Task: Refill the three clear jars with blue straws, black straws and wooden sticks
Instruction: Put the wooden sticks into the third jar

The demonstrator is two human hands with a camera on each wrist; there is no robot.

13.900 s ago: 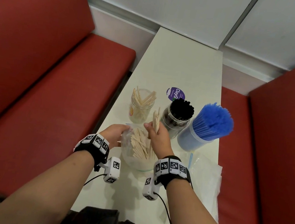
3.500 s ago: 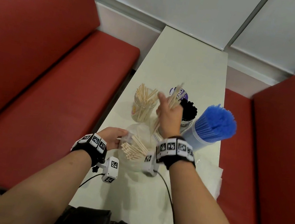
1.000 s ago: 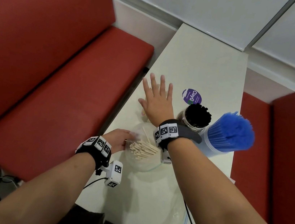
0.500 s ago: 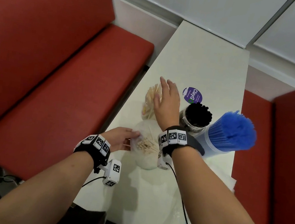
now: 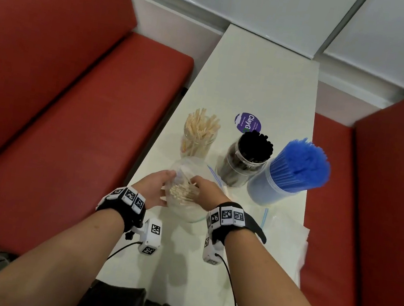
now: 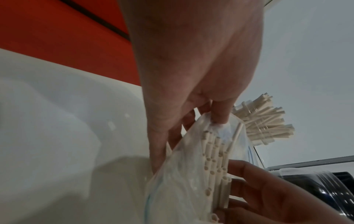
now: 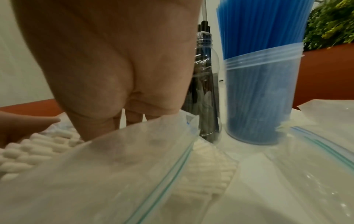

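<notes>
On the white table [image 5: 263,78] stand three clear jars: one with wooden sticks [image 5: 199,137], one with black straws [image 5: 247,156], one with blue straws [image 5: 288,175]. In front of them lies an open clear zip bag [image 5: 182,209] of wooden sticks [image 6: 214,159]. My left hand [image 5: 154,187] pinches the bag's rim [image 6: 218,121] and holds the mouth open. My right hand [image 5: 205,192] is inside the bag, thumb [image 7: 86,128] on the near side of the sticks and fingers [image 6: 268,189] on the far side, closing round a bundle.
Empty clear zip bags [image 5: 285,232] lie flat at the table's right edge, beside the blue straw jar [image 7: 260,98]. A round purple sticker [image 5: 248,123] is behind the jars. Red benches [image 5: 59,107] flank the narrow table; a green plant [image 7: 331,22] stands at the far right.
My right hand let a bunch of sticks go into the sticks jar, patted them, then came back down into the bag. The left hand has kept hold of the bag.
</notes>
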